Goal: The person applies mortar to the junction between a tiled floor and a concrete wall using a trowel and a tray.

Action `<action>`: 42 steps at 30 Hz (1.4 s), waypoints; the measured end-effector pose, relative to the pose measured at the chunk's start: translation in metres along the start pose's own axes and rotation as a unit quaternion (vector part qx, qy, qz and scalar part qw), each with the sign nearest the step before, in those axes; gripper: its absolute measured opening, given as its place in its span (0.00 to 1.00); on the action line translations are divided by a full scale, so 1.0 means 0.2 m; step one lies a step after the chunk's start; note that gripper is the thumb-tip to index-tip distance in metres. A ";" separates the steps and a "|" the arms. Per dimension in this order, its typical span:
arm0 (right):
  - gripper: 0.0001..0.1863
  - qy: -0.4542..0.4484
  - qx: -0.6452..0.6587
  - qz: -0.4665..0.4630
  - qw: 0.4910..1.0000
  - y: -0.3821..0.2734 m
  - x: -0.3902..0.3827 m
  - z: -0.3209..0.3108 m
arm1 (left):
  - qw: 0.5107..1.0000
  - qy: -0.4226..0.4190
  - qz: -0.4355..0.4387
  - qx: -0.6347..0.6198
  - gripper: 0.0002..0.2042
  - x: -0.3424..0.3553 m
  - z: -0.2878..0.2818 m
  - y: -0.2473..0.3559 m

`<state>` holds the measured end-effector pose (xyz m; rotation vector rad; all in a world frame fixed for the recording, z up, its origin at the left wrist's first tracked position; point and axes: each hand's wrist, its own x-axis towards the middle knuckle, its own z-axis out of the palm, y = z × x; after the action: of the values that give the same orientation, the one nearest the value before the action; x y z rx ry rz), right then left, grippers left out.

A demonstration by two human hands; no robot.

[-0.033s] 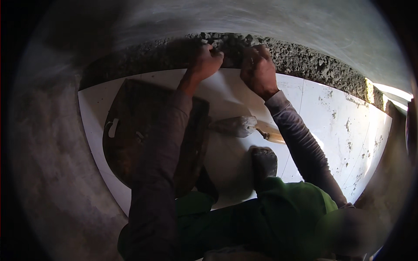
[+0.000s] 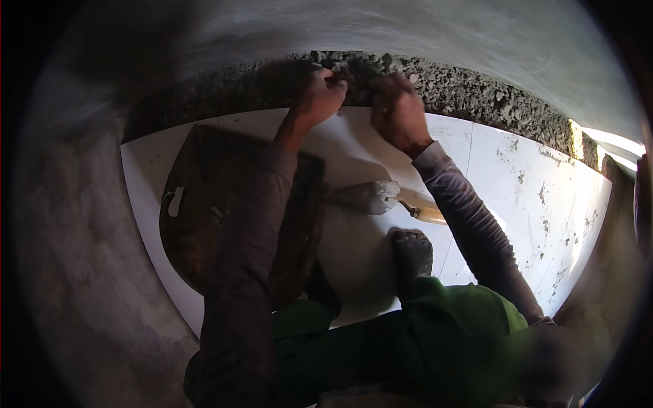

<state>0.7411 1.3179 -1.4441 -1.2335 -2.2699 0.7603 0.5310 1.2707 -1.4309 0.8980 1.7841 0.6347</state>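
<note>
At the far edge of the white tiles, my left hand [image 2: 316,99] is closed, thumb and fingers pinched together over a strip of grey, crumbly mortar [image 2: 469,90]. Whatever lies between those fingertips is too dark and small to make out. Just right of it, my right hand [image 2: 403,115] hangs over the same strip with its fingers curled in; motion blurs the tips, and anything in them is hidden. Several loose grey lumps lie between the two hands. Nearer to me, a trowel [image 2: 375,197] with a wooden handle rests on the tiles, its blade caked with mortar.
A large dark brown pan or board [image 2: 197,204] with a handle slot lies on the left, partly under my left arm. White tiles [image 2: 503,197] with mortar spatters spread to the right. A smooth grey wall [image 2: 462,30] rises behind the strip. My dark shoe [image 2: 412,253] stands on the tiles.
My right hand has shifted slightly left, and its fingers are now blurred. A small pale lump shows beside it. My left hand has barely moved.
</note>
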 end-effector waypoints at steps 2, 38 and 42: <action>0.16 -0.071 0.102 -0.149 0.981 -0.08 0.01 0.06 | 0.992 0.066 0.022 0.107 0.31 0.02 -0.01 -0.20; 0.34 0.054 0.181 0.083 0.978 0.15 0.19 0.32 | 0.902 0.165 -0.022 -0.398 0.23 0.34 0.42 -0.07; 0.32 0.053 0.268 0.096 0.957 -0.01 0.17 0.34 | 0.917 0.185 0.059 -0.348 0.18 0.22 0.30 -0.17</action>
<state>0.6814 1.3283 -1.4895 -1.1960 -1.7049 1.2462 0.5683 1.2873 -1.5021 0.4025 1.6313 1.4821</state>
